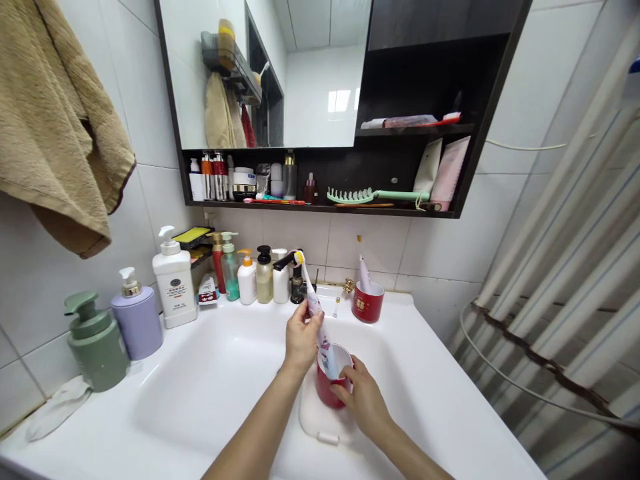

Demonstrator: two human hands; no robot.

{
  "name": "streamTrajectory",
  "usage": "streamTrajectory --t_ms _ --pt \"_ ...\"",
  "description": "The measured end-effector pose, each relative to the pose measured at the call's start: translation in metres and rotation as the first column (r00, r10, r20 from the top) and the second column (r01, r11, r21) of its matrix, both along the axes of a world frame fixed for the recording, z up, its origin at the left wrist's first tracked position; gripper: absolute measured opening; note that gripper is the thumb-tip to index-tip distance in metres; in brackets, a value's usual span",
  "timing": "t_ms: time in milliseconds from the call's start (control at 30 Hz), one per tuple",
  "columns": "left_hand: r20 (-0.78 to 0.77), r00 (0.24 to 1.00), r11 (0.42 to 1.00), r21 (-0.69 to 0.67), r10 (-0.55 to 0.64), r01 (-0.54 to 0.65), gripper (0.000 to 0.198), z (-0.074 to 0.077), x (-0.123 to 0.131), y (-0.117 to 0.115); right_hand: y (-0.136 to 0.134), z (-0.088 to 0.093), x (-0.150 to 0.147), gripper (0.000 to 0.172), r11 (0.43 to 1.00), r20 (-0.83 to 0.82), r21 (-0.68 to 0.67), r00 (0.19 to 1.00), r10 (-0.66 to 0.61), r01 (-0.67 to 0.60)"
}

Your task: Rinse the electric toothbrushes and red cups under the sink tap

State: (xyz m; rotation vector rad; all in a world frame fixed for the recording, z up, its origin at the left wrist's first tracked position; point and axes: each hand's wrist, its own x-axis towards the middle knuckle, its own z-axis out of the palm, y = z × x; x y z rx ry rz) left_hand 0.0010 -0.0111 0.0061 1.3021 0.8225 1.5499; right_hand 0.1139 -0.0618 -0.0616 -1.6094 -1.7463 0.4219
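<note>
Over the sink, my left hand (pixel 302 337) grips a pale electric toothbrush (pixel 325 347) with printed pictures on its handle. The brush head points up and away, close to the black faucet (pixel 297 280). Its lower end is inside or just in front of the red cup's opening; I cannot tell which. My right hand (pixel 367 397) has its fingers closed on the rim and side of that red cup (pixel 327 390), which has a white inside. Beneath the cup is a whitish, rounded flat piece (pixel 320 423) in the basin.
Another red cup (pixel 369 307) with a toothbrush (pixel 364 270) stands at the back right of the white sink (pixel 200 380). Pump bottles (pixel 175 287) line the left and back edges. Above hangs a mirror cabinet (pixel 320 210) holding a green hairbrush (pixel 375 195). A brown towel (pixel 55 120) hangs left.
</note>
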Motion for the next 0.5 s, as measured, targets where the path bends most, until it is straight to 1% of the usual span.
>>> streamTrajectory --t_ms 67,133,200,233,267,300,367,433,500 --pt "0.075 0.997 0.999 -0.024 -0.025 0.027 0.036 0.009 -0.005 -0.008 0.001 0.000 0.002 0.006 1.000 -0.007 -0.006 1.000 0.020 -0.020" --pt "0.116 0.990 0.994 -0.061 -0.079 0.086 0.036 0.012 -0.007 -0.016 0.001 0.004 0.006 0.013 1.000 -0.046 -0.006 0.999 0.020 -0.020" --pt "0.118 0.977 0.974 -0.124 -0.176 0.190 0.034 0.010 -0.005 -0.025 0.001 0.014 0.012 0.022 1.000 -0.163 0.006 0.987 -0.006 0.007" --pt "0.118 0.965 0.954 -0.163 -0.235 0.253 0.032 0.007 -0.002 -0.030 0.000 0.021 0.015 0.025 1.000 -0.259 0.003 0.966 -0.013 0.014" --pt "0.121 0.948 0.928 -0.201 -0.294 0.313 0.031 0.003 0.002 -0.035 0.000 0.028 0.018 0.026 1.000 -0.368 -0.001 0.930 -0.008 0.009" --pt "0.124 0.928 0.899 -0.231 -0.353 0.372 0.030 -0.001 0.007 -0.039 -0.002 0.036 0.019 0.028 0.999 -0.487 -0.025 0.873 0.018 -0.035" --pt "0.125 0.891 0.844 -0.287 -0.436 0.453 0.029 -0.010 0.017 -0.047 -0.004 0.050 0.020 0.029 0.990 -0.676 -0.035 0.733 0.077 -0.136" --pt "0.113 0.876 0.806 -0.351 -0.468 0.476 0.027 -0.019 0.025 -0.053 -0.007 0.059 0.019 0.026 0.980 -0.781 -0.040 0.618 0.091 -0.194" --pt "0.126 0.860 0.767 -0.402 -0.495 0.500 0.025 -0.024 0.029 -0.057 -0.008 0.063 0.019 0.022 0.976 -0.850 -0.049 0.522 0.071 -0.212"
